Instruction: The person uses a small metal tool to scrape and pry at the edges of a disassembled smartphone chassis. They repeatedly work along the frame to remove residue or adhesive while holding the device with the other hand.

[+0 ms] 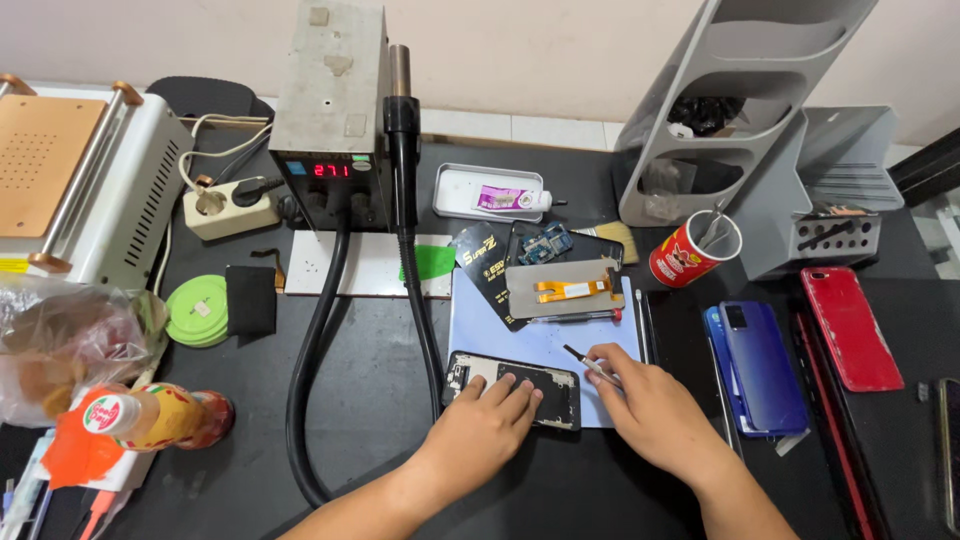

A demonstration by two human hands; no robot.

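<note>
Fingers of the left hand [487, 420] press flat on an opened phone frame [512, 388] lying on the pale mat [520, 345]; the right hand [645, 405] pinches what looks like tweezers [590, 363] just beside it.

Looks like a phone repair bench in a small workshop: hot air rework station [330, 110] with its nozzle wand [401, 110], a screen separator plate [60, 170], loose phones [760, 365], a spare display panel [565, 288] and a bare circuit board [545, 243] on a dark mat.

Head camera looks steeply down, close over workbench [380, 400].
</note>
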